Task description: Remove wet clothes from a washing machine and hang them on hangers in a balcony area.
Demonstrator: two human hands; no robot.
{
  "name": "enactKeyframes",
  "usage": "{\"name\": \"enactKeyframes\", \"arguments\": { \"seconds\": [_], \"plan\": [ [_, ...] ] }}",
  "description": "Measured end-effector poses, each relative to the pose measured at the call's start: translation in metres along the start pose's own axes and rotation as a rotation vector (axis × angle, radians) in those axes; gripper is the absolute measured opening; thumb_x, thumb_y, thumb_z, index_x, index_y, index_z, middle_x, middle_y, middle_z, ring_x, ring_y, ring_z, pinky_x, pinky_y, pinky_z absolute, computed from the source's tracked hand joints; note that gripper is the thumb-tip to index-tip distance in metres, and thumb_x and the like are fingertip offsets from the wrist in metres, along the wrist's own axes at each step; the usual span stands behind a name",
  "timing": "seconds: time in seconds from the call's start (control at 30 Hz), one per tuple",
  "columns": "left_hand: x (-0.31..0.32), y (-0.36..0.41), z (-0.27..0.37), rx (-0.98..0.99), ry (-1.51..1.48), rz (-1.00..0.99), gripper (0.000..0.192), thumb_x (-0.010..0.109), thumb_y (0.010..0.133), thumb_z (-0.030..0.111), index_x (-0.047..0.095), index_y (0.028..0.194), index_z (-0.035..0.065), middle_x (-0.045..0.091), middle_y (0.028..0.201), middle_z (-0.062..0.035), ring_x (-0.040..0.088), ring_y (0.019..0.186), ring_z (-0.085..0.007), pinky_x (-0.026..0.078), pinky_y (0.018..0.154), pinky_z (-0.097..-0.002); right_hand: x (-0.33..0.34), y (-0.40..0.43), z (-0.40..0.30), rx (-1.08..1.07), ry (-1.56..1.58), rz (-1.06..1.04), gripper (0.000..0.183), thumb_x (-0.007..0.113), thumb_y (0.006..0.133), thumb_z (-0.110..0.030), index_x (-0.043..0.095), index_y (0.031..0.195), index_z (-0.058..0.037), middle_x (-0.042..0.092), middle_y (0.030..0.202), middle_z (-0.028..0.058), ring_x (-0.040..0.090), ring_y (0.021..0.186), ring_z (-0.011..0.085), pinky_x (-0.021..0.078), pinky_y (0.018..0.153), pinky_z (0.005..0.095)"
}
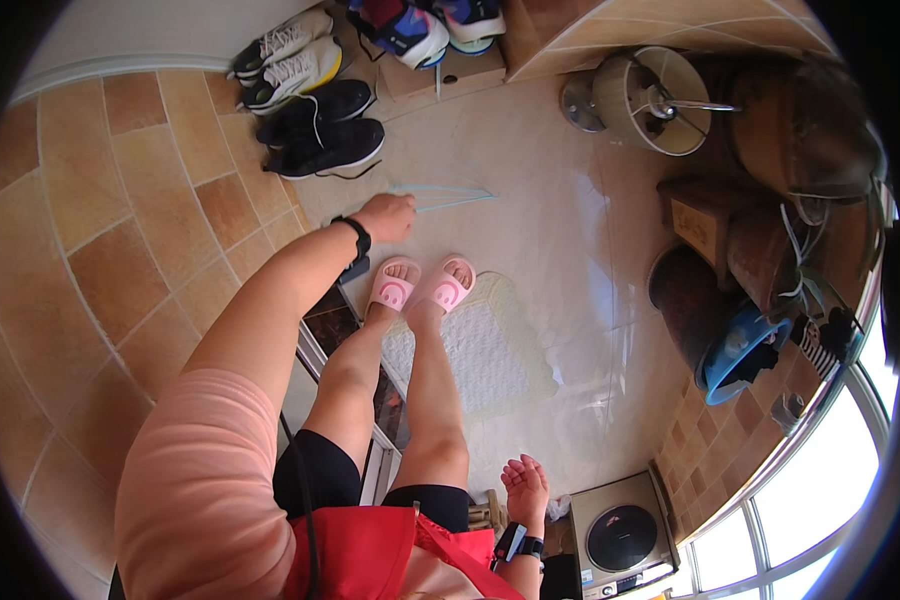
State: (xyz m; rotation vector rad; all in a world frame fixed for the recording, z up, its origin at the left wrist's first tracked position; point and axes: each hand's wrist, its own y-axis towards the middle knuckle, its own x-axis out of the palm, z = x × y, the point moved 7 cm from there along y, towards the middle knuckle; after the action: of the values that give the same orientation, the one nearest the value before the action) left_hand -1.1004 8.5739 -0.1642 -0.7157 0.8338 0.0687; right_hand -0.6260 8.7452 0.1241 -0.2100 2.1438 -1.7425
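My left hand (390, 217), with a black band at its wrist, is stretched out over the floor with its fingers closed. A thin light-blue wire-like loop (457, 199) extends from it; the part at the fingers is hidden. Black sneakers (330, 142) lie just beyond this hand, beside pale sneakers (292, 71). My right hand (525, 484) is low in the view, palm showing, fingers apart and slightly curled, with nothing in it. Pink slides (420, 285) are on my feet, by a pale textured mat (472, 352).
Blue-and-white sneakers (427, 30) stand on a cardboard box (442, 79). A pedestal fan or lamp-like object (652, 101), a wooden box (694, 221), a blue bucket (746, 360) and plant pots line the right side. A front-loading washing machine (622, 536) stands lower right. A tiled wall (150, 225) borders the left.
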Motion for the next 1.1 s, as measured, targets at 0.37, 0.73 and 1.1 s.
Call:
{"name": "enactKeyframes", "arguments": {
  "seconds": [0.37,0.73,1.1],
  "plan": [
    [-0.149,-0.195,0.24,0.486,-0.387,0.102,0.022,0.063,0.075,0.025,0.062,0.061,0.0087,0.057,0.067,-0.008,0.062,0.061,-0.0276,0.05,0.056,-0.0406,0.03,-0.087,-0.072,-0.307,-0.021,-0.14,0.026,0.054,0.095,-0.024,0.053,0.111,-0.0025,0.064,0.094,0.0112,0.064,0.081,0.0199,0.0531,0.071,0.0323],
    [-0.316,-0.337,0.42,1.168,-0.077,0.309,0.022,0.068,0.072,0.024,0.056,0.059,0.0115,0.055,0.069,-0.0023,0.057,0.055,-0.0228,0.046,0.051,-0.0356,-0.004,-0.263,-0.123,-0.501,0.237,-0.331,0.033,0.054,0.094,-0.033,0.057,0.108,-0.0027,0.065,0.078,0.0108,0.056,0.056,0.0134,0.0427,0.049,0.022],
    [-0.402,-0.41,0.494,1.323,0.288,0.325,0.025,0.066,0.075,0.026,0.056,0.057,0.0123,0.053,0.064,-0.0019,0.058,0.058,-0.0221,0.045,0.053,-0.035,-0.063,-0.413,-0.073,-0.787,0.204,-0.343,0.029,0.054,0.095,-0.019,0.056,0.116,-0.0009,0.067,0.085,0.0108,0.063,0.061,0.013,0.0414,0.047,0.0198]
  ]
}}
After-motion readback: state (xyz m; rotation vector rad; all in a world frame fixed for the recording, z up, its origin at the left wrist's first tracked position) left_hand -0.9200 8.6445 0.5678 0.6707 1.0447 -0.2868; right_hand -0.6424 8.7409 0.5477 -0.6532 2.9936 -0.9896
